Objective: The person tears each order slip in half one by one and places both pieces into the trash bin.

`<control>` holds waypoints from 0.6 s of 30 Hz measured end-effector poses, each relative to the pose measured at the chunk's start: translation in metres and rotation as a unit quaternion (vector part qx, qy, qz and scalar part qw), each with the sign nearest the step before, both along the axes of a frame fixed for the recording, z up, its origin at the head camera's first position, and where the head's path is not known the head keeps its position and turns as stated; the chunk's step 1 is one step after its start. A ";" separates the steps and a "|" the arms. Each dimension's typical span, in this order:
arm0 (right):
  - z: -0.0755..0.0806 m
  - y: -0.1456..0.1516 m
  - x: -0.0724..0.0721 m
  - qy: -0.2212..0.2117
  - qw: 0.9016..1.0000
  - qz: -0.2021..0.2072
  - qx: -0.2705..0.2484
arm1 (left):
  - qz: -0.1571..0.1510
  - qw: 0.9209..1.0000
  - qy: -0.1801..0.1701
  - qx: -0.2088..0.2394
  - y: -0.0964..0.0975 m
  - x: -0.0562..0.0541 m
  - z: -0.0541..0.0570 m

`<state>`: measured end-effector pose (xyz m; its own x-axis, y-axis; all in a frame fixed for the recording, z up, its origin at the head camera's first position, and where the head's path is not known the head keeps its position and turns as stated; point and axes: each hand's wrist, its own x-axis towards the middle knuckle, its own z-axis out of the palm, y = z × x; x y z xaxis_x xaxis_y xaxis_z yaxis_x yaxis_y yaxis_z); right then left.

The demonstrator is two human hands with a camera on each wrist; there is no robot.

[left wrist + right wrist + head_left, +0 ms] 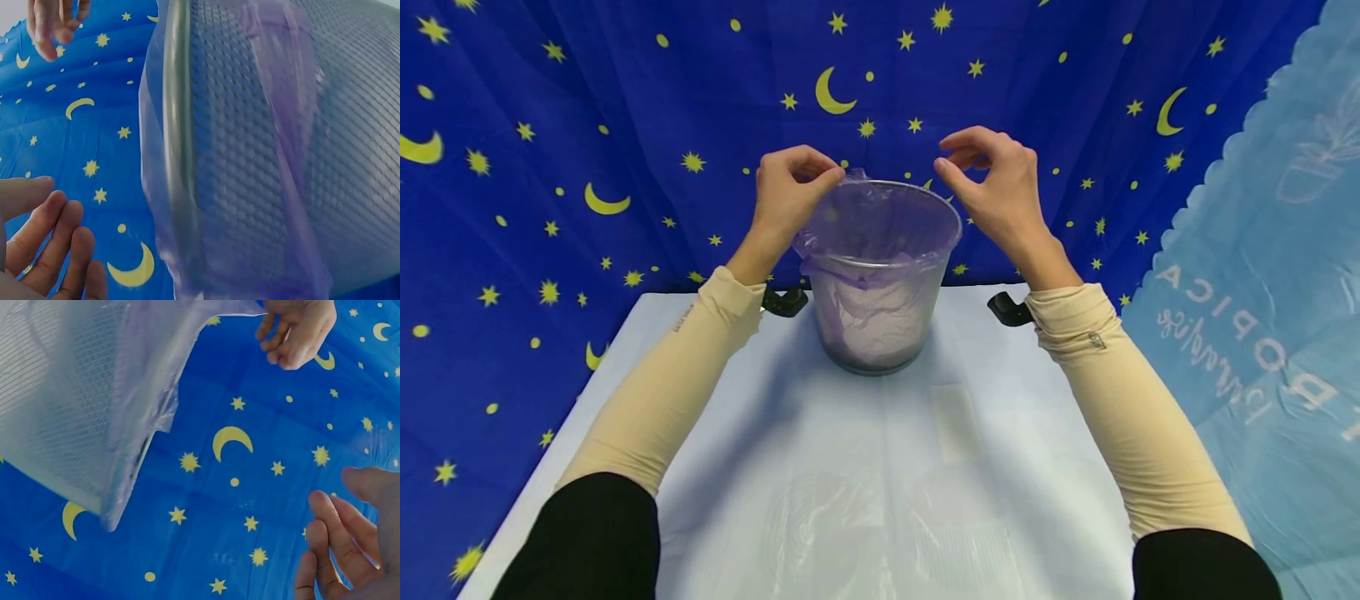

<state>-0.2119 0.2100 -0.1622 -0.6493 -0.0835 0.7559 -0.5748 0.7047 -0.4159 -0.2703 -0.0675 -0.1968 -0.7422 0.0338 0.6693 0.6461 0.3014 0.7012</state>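
Observation:
A mesh waste bin (pixel 880 329) with a metal rim stands upright on the table. A thin, see-through purple bin bag (pixel 880 221) lines it and is folded over the rim, its edge hanging outside. My left hand (pixel 793 187) is at the bin's far left rim, beside a raised bit of bag; in the left wrist view its fingers (pixel 72 240) are loosely bent with a gap from the plastic. To the right of the rim, my right hand (pixel 1000 179) hovers in the air, fingers loosely bent, nothing between them. Inside the bin, the lower bag looks pale and crumpled.
The bin is near the far edge of a white-covered table (pixel 850 467). Behind it hangs a blue curtain (pixel 647 108) with yellow moons and stars. A light-blue cloth (pixel 1262 275) with lettering hangs at right. Black wrist mounts (pixel 1011 309) stick out beside the sleeves.

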 end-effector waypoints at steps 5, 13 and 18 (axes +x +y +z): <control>-0.010 0.011 0.002 -0.010 1.000 -0.009 -0.012 | 0.023 1.000 -0.006 -0.003 -0.017 0.000 -0.006; -0.029 0.042 0.000 -0.024 0.999 -0.037 -0.020 | 0.070 0.997 -0.034 -0.015 -0.045 -0.006 -0.017; -0.045 0.059 -0.001 -0.040 0.997 -0.058 -0.029 | 0.067 0.996 -0.053 -0.003 -0.053 -0.004 -0.022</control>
<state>-0.2131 0.2686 -0.2069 -0.7109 0.0377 0.7023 -0.4543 0.7377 -0.4994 -0.2740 -0.1205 -0.2187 -0.8070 -0.0677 0.5867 0.5215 0.3844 0.7617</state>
